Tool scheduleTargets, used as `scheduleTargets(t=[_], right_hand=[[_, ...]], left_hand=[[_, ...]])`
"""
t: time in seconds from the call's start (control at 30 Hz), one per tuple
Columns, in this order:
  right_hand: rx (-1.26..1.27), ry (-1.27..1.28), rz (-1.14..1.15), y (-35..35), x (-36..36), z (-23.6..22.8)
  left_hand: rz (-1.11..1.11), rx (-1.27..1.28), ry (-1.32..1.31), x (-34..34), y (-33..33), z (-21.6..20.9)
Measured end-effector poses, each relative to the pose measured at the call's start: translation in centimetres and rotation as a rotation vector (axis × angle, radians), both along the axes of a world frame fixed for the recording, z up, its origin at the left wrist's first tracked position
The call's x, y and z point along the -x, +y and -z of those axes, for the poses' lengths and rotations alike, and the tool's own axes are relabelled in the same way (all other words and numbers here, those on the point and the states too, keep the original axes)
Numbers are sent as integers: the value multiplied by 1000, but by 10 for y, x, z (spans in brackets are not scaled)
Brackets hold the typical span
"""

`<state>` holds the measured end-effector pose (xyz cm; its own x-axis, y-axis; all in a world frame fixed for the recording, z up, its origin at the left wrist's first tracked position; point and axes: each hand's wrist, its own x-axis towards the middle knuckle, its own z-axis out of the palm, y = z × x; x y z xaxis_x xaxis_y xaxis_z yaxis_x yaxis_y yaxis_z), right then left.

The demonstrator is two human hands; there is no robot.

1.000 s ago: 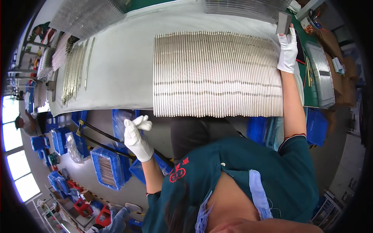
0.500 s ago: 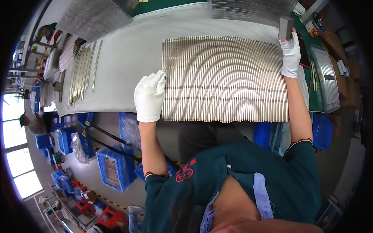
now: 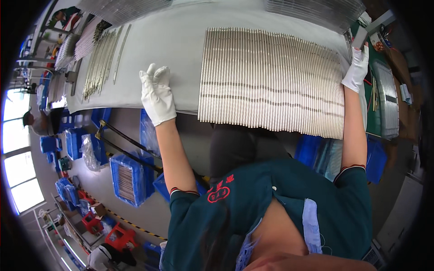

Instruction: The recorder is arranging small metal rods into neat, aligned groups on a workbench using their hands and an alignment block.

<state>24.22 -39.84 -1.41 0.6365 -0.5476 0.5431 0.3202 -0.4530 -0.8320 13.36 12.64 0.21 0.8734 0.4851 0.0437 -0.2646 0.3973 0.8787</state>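
A wide row of thin silvery metal rods (image 3: 271,86) lies side by side on the pale-covered table, with two darker bands across it. My left hand (image 3: 158,95), in a white glove, is over the table's near edge, left of the row and apart from it. Its fingers are loosely bent and apart, with nothing in them. Beyond the row's right side, my right hand (image 3: 356,72), in a white glove with bare fingertips, grips a grey rectangular block (image 3: 360,38). Part of that grip is hidden behind the block.
Loose rods (image 3: 103,63) lie at the table's left. Stacked clear trays (image 3: 316,12) stand along the far side. A ribbed pale tray (image 3: 385,99) rests on the green surface at right. Blue crates (image 3: 128,180) stand on the floor below, and people are at left.
My left hand has come off the row's left edge and moved left, its fingers loosening. My right hand still holds the block. The whole view has turned slightly.
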Motion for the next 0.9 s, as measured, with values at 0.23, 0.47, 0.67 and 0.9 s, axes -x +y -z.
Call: scheduleTargets(t=[0.23, 0.47, 0.67, 0.9], right_hand=[[54, 27, -4, -10, -6, 7], [47, 72, -11, -27, -7, 13], [140, 36, 39, -9, -5, 7], [109, 71, 42, -14, -5, 4]], left_hand=[[40, -1334, 5, 81, -15, 8], [159, -1823, -76, 84, -31, -23], [94, -1807, -189, 72, -39, -9], [167, -1766, -151, 76, -36, -5]])
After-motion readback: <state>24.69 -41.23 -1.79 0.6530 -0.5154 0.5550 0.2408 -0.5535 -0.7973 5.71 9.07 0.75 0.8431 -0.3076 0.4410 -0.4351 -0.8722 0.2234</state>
